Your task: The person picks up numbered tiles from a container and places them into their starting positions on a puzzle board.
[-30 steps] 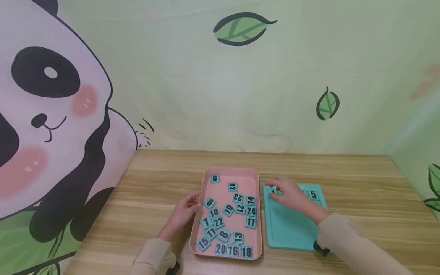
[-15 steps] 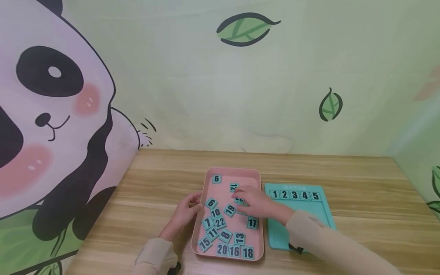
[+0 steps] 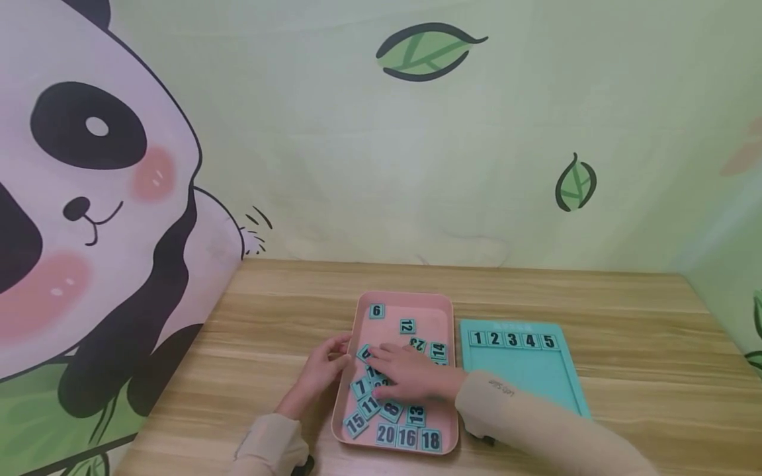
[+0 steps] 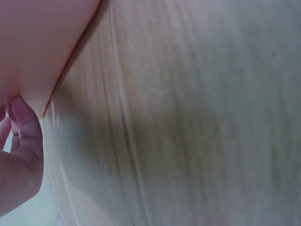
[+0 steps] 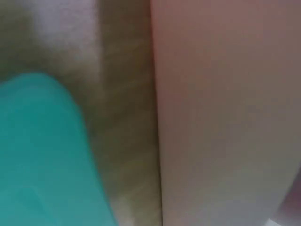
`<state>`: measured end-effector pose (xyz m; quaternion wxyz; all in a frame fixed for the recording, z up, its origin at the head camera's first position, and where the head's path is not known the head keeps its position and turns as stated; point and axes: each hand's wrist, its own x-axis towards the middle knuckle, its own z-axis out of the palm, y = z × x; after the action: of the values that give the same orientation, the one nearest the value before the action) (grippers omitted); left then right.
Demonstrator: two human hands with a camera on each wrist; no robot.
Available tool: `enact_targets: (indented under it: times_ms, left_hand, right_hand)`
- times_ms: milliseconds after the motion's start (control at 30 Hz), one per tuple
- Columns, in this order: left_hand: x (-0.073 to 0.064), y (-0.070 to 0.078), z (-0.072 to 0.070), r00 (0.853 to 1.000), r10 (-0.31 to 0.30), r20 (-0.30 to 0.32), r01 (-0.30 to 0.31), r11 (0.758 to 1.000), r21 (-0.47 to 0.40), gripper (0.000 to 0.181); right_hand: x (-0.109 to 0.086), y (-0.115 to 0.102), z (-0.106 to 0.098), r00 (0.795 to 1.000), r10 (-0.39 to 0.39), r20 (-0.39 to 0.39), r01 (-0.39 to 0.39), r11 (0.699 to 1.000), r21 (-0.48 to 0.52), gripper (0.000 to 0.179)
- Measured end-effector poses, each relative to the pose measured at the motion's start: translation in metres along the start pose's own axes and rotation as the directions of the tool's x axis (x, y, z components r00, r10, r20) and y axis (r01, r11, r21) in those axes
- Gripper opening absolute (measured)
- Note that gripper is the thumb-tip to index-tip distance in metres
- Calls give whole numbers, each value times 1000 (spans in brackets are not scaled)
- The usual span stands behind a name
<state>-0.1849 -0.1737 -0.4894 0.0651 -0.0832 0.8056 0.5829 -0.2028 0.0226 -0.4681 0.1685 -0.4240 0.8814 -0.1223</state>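
A pink tray (image 3: 417,307) on the table bears several teal number tiles, among them a 7 tile (image 3: 360,387) and an 18 tile (image 3: 431,439). My left hand (image 3: 321,365) holds the tray's left side; in the left wrist view the thumb (image 4: 27,120) lies against its outer wall. Inside the tray, my right hand (image 3: 411,373) spreads its fingers low over the tiles on the left, covering parts of the 10 and 22. Fingertips overlap a tile partly marked 6 (image 3: 365,353). To the right is a teal board (image 3: 518,370) with tiles 1 to 5 along its top.
The wooden table (image 3: 286,297) runs back to a printed wall (image 3: 333,165) with a panda and leaves. The tray stands close beside the board, a narrow strip of table between them. My right sleeve (image 3: 536,416) crosses over the board's lower part.
My right hand has left the board's top row, crossed into the tray over the 23 tile, then moved left and down to the left-hand tiles. The left hand stays at the tray's side.
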Motion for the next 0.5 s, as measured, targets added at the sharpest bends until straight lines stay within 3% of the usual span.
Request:
enact_targets:
  times_ms: [133,300,500]
  left_hand:
    - [1,-1,1,1000,-22,2,22,1000,16,37]
    - [1,-1,2,999,-44,-18,44,999,21,37]
    - [1,0,3,999,-46,-29,46,999,12,37]
  right_hand:
    - [2,4,7,1000,20,-3,-20,1000,-7,67]
    - [0,13,2,997,31,-67,-33,999,-33,58]
    - [0,27,-6,985,-35,-171,24,998,-65,36]
